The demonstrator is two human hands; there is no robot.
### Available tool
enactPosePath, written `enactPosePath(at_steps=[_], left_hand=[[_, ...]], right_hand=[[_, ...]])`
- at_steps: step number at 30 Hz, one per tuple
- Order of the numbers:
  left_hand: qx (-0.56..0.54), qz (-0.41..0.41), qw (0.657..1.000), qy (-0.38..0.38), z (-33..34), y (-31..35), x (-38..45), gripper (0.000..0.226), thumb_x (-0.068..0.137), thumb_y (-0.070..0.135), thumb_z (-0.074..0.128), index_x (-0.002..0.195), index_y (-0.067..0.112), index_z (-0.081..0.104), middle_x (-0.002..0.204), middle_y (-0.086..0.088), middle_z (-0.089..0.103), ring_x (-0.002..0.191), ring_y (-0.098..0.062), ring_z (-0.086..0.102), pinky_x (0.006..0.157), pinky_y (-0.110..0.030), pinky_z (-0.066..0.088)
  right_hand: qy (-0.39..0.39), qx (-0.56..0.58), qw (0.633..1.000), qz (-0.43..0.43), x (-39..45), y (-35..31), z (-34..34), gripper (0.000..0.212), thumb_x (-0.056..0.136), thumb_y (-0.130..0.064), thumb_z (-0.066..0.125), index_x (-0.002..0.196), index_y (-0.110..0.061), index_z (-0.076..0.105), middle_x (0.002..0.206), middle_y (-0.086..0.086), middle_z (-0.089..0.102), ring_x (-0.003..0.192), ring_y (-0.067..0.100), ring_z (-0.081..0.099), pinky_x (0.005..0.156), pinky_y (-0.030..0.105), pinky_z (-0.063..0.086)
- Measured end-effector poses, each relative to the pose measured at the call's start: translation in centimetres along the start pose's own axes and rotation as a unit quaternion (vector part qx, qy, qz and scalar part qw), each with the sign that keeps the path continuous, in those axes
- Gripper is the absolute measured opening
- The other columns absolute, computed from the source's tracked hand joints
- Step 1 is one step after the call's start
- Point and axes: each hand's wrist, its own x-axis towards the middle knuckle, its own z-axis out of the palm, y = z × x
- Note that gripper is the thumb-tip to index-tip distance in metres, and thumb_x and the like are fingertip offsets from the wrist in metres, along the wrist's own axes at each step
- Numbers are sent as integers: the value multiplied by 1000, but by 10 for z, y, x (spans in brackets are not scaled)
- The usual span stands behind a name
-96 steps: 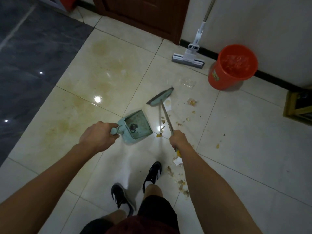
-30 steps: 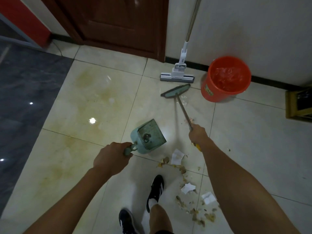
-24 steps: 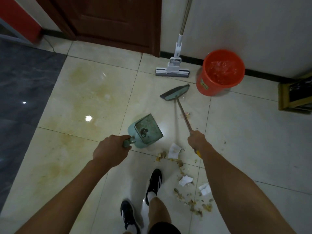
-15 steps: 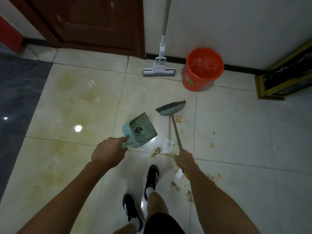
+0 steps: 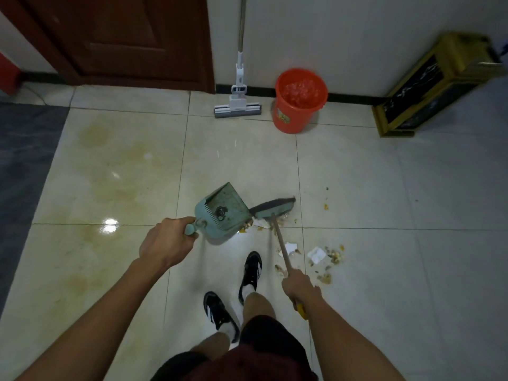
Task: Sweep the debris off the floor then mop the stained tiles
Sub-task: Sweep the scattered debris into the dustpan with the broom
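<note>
My left hand grips the handle of a teal dustpan held low over the tiles, its mouth facing right. My right hand grips the wooden handle of a small broom; the brush head rests on the floor right beside the dustpan's open edge. Paper scraps and crumbs lie scattered right of my feet, with more under the brush. Yellowish stains spread over the tiles to the left. A sponge mop leans on the wall next to an orange bucket.
A brown door stands at the back left. A gold-framed dark box sits by the wall at the right. Dark grey flooring borders the tiles on the left. My black shoes stand below the dustpan.
The broom head has been drawn back from near the bucket to the dustpan's edge, pulling scraps with it. The view has shifted, with the mop and bucket now farther away.
</note>
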Motion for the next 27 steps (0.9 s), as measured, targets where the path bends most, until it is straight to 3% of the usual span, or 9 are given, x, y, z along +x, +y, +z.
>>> enactPosePath(at_steps=[2, 6, 8, 13, 19, 27], left_hand=[[7, 0, 1000, 1, 6, -3, -15, 17, 91, 40, 62, 107, 38, 67, 85, 0, 69, 75, -27, 65, 67, -37, 57], [14, -17, 1000, 0, 16, -1, -40, 13, 92, 39, 61, 102, 35, 67, 85, 0, 68, 74, -27, 64, 65, -34, 55], [20, -23, 1000, -6, 20, 2, -50, 12, 92, 38, 59, 100, 34, 67, 87, 0, 69, 74, -26, 63, 64, -34, 54], [4, -60, 998, -5, 29, 11, -74, 10, 91, 36, 59, 96, 35, 68, 84, 2, 67, 73, -25, 63, 66, -34, 55], [-3, -112, 994, 3, 40, 19, -118, 12, 90, 35, 61, 99, 34, 70, 85, 0, 69, 75, -26, 64, 70, -37, 57], [11, -160, 987, 12, 61, 22, -174, 14, 90, 37, 60, 100, 35, 70, 84, 2, 68, 75, -25, 64, 68, -36, 57]], right_hand=[[-7, 7, 1000, 4, -12, 17, 8, 50, 99, -20, 42, 145, 0, 41, 135, 17, 56, 103, 26, 59, 77, 30, 51], [16, 5, 1000, -16, -30, 41, 8, 38, 100, -17, 42, 134, -1, 52, 128, 15, 61, 93, 24, 57, 55, 22, 39], [39, 20, 998, -33, -34, 50, 9, 40, 97, -13, 44, 135, -2, 54, 125, 15, 62, 95, 25, 59, 59, 23, 41], [48, 49, 995, -70, -37, 60, 9, 60, 93, -7, 44, 152, -12, 40, 122, 15, 64, 92, 23, 63, 63, 26, 51], [52, -70, 979, -184, -16, 45, -11, 56, 93, -15, 47, 148, -19, 47, 125, 12, 65, 108, 29, 63, 89, 35, 56], [46, -208, 948, -235, 1, 34, -9, 37, 94, -22, 48, 128, -17, 60, 112, 8, 64, 90, 25, 62, 70, 30, 50]])
